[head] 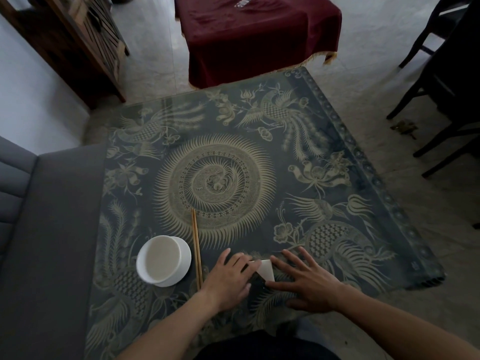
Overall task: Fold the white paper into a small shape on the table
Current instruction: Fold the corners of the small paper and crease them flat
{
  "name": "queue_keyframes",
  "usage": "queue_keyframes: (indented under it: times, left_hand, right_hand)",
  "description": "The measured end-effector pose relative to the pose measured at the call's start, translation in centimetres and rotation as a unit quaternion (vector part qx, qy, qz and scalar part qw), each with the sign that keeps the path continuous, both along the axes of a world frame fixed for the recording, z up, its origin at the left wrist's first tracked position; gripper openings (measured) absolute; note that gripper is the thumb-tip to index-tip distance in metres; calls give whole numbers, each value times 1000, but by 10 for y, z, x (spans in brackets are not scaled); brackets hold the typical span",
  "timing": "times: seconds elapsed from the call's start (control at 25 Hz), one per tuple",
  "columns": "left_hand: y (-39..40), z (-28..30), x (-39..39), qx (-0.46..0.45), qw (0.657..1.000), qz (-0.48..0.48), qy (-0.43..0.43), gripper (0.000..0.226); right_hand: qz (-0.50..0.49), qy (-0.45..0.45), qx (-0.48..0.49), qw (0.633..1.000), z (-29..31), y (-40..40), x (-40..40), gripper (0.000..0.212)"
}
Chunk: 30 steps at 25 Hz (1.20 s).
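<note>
From the head view, the white paper [267, 269], already folded small, is seen lying on the counter [337, 178] near its front edge, between both hands; the crease could be skewed if the paper slid on the glossy top; the left hand [228, 276] is laid flat with fingers on its left edge; the right hand [309, 279] is spread open, fingertips pressing its right side; nothing is gripped; chopsticks [196, 245] and a white bowl [163, 259] lie just left.

a home living room — a low glass-topped table [337, 141] with a phoenix-and-sunburst pattern stands beside a grey sofa [52, 216]. a maroon fringed cloth [259, 40] covers another piece of furniture beyond it, a dark wooden cabinet [78, 42] stands against the wall, dark chairs [441, 81] at right — all on a pale tiled floor [376, 42].
</note>
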<state>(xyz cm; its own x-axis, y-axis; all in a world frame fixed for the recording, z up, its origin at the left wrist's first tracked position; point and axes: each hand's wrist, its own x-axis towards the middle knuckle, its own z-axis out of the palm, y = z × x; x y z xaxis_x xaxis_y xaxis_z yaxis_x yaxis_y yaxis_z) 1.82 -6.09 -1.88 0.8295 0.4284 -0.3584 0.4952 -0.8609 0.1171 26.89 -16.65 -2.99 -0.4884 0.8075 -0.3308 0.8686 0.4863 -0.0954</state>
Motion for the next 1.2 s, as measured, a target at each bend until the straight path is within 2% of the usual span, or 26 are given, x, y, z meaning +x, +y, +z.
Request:
queue_keyframes:
  times: [0.2, 0.4, 0.72, 1.2]
  left_hand:
    - [4, -3, 24, 2, 998, -51, -37, 53]
    - [2, -8, 17, 3, 997, -82, -10, 62]
    - [-1, -6, 11, 2, 996, -83, 28, 71]
    - [8, -2, 7, -9, 989, -118, 84, 66]
  right_hand:
    - [-44, 1, -6, 999, 8, -1, -2, 59]
    - [-88, 4, -9, 996, 11, -3, -13, 58]
    - [-46, -9, -17, 999, -1, -14, -13, 55]
    - [5, -61, -31, 998, 18, -4, 3, 66]
